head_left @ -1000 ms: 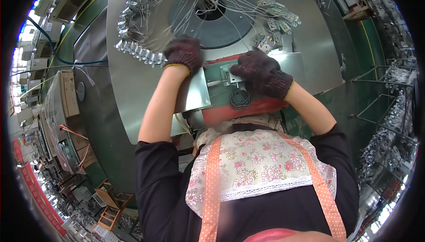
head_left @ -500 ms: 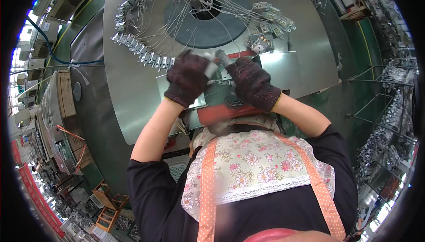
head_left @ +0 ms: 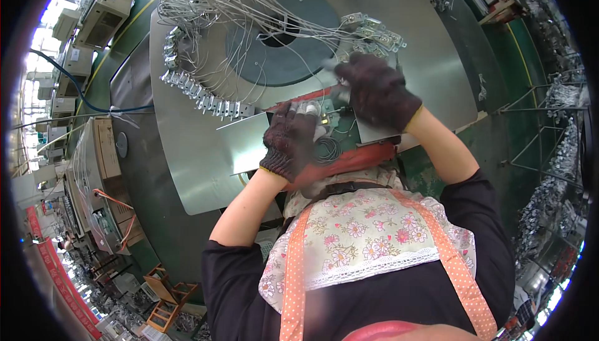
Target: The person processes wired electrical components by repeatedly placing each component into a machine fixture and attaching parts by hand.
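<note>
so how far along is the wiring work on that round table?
Looks done: wired metal parts lie in a row along the round table edge, more at the far side. In hand: the left hand and right hand, both gloved, work a small part over the red-edged fixture. Left: cannot tell; loose wires are still piled at the centre.

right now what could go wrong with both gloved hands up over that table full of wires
The left hand and right hand work close together over a small part; it may slip and drop among the loose wires. The knit gloves could snag on those thin wires. The row of metal connectors lies near the left forearm and might get swept aside.
</note>
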